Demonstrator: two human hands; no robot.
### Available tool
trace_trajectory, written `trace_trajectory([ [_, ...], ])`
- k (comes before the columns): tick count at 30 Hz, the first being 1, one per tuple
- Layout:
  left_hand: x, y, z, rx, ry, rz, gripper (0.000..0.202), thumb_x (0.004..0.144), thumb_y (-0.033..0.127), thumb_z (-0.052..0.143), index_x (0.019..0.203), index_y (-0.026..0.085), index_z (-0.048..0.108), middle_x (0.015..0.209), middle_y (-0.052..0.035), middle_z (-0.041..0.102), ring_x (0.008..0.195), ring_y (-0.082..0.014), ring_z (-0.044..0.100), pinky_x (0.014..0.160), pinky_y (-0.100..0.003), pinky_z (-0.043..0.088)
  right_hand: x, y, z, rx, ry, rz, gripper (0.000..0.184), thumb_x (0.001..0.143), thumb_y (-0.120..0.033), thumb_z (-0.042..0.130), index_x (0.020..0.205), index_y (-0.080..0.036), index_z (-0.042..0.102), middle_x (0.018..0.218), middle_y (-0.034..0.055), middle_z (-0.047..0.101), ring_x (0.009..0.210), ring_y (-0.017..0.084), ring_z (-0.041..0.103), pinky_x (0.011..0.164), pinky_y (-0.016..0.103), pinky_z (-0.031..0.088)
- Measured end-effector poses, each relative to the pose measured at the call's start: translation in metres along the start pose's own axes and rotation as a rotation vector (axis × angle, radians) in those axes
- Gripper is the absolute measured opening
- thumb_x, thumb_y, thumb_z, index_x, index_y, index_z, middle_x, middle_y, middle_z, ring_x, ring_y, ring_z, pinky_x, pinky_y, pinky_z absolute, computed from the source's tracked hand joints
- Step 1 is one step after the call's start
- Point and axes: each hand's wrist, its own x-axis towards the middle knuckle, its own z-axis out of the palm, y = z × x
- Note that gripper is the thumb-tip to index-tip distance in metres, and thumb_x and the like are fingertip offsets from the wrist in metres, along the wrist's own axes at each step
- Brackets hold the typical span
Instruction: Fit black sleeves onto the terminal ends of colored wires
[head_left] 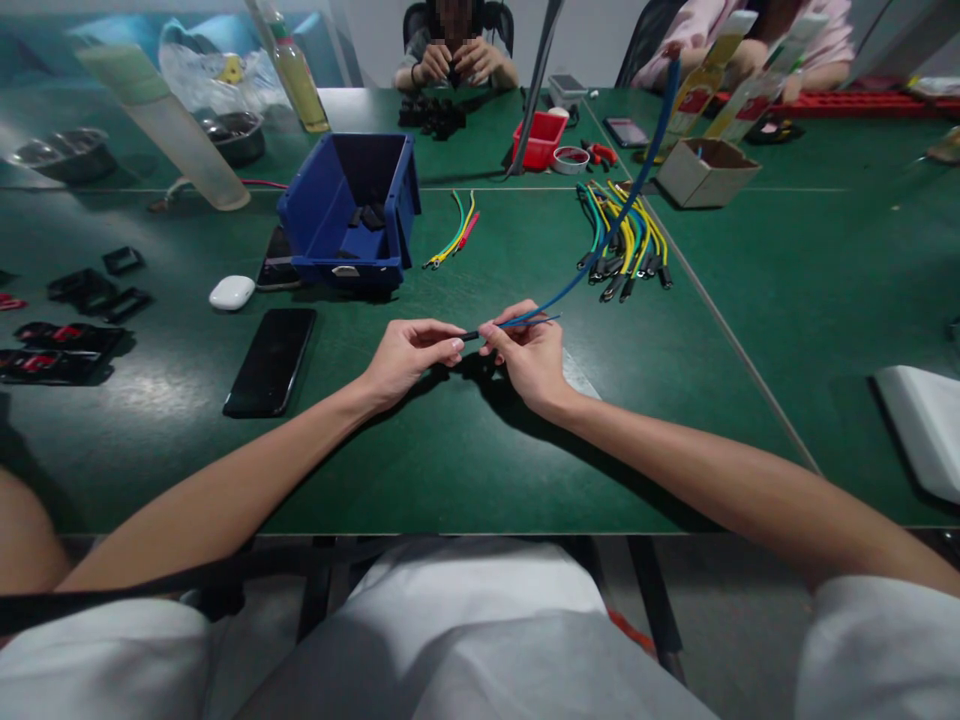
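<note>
Hands met over the middle of a green table [420, 470], a little in from its near edge. The left hand [411, 358] pinched a small black piece [470, 336] between thumb and fingertips. The piece was too small to make out clearly, but it looked like a sleeve or plug on the end of a wire. The right hand [529, 355] had its grip closed on a thin blue wire [577, 285] just beside that black piece, thumb and forefinger pressed together and the other fingers curled. Both hands were just above the table, their fingertips nearly touching. From the right hand the blue wire rose in a long arc toward the far right corner.

A bundle of wires [637, 250], yellow, green and blue with dark ends, lay fanned out right of centre, toward the far edge. A smaller bunch of coloured wires [455, 232] lay near the table's middle, just beside a blue bin [330, 215] holding a few black parts. A black phone [271, 360] lay flat to the left of the left hand, with a white case [232, 292] beyond it. Black frames [86, 292] sat along the left edge. Toward the far edge stood a red tray [541, 138], a cardboard box [705, 170] and a bottle [298, 75]. A white object [924, 425] lay at the right edge. At the far edge, a seated person's hands [456, 62] were closed around something dark.
</note>
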Motion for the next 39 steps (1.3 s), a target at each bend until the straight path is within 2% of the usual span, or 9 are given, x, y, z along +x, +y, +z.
trace_trajectory([
  [12, -0.0009, -0.0025, -0.0012, 0.033, 0.014, -0.017, 0.032, 0.065, 0.032, 0.087, 0.091, 0.015, 0.078, 0.072, -0.0046, 0.072, 0.064, -0.0124, 0.063, 0.065, -0.025, 0.05, 0.0021, 0.0004, 0.0011, -0.005, 0.012, 0.041, 0.031, 0.072, -0.038, 0.079, 0.079, -0.021, 0.055, 0.066, -0.0028, 0.064, 0.057, 0.012, 0.064, 0.045, 0.021, 0.044],
  [18, -0.0016, -0.0023, -0.0002, 0.061, 0.022, 0.001, 0.034, 0.064, 0.034, 0.088, 0.091, 0.015, 0.079, 0.073, -0.0053, 0.073, 0.064, -0.013, 0.064, 0.066, -0.026, 0.052, 0.0015, 0.003, -0.0003, -0.008, -0.023, 0.022, 0.029, 0.076, -0.039, 0.076, 0.08, -0.021, 0.054, 0.068, -0.0036, 0.063, 0.059, 0.012, 0.066, 0.047, 0.021, 0.045],
  [25, -0.0003, -0.0039, -0.0007, 0.075, 0.037, 0.011, 0.036, 0.064, 0.037, 0.088, 0.092, 0.016, 0.079, 0.081, -0.0069, 0.075, 0.067, -0.0138, 0.065, 0.067, -0.027, 0.053, 0.003, 0.006, -0.0014, 0.093, -0.079, 0.017, 0.028, 0.082, -0.043, 0.071, 0.083, -0.023, 0.052, 0.066, -0.004, 0.064, 0.062, 0.013, 0.068, 0.059, 0.026, 0.056],
  [28, 0.0001, -0.0022, 0.0, 0.084, 0.064, 0.014, 0.037, 0.063, 0.037, 0.088, 0.092, 0.016, 0.079, 0.078, -0.0065, 0.075, 0.064, -0.0134, 0.064, 0.064, -0.026, 0.052, 0.0032, 0.0056, -0.0007, 0.138, -0.053, 0.026, 0.029, 0.082, -0.044, 0.071, 0.086, -0.023, 0.05, 0.067, -0.0039, 0.065, 0.063, 0.014, 0.069, 0.064, 0.029, 0.059],
  [32, -0.0005, 0.0004, 0.0011, 0.089, 0.082, 0.006, 0.038, 0.063, 0.038, 0.088, 0.092, 0.015, 0.079, 0.074, -0.0058, 0.074, 0.062, -0.0132, 0.063, 0.063, -0.026, 0.051, 0.0029, 0.0049, 0.0004, 0.134, 0.005, 0.032, 0.033, 0.079, -0.04, 0.075, 0.087, -0.025, 0.047, 0.066, -0.0061, 0.063, 0.064, 0.014, 0.07, 0.063, 0.028, 0.059],
  [39, -0.0013, -0.0016, -0.0006, 0.105, 0.064, 0.006, 0.04, 0.062, 0.038, 0.089, 0.093, 0.016, 0.079, 0.078, -0.006, 0.074, 0.065, -0.0135, 0.064, 0.066, -0.027, 0.052, 0.0027, 0.004, -0.0002, 0.101, 0.009, 0.026, 0.034, 0.078, -0.039, 0.076, 0.085, -0.024, 0.048, 0.064, -0.0056, 0.063, 0.063, 0.015, 0.071, 0.061, 0.027, 0.058],
])
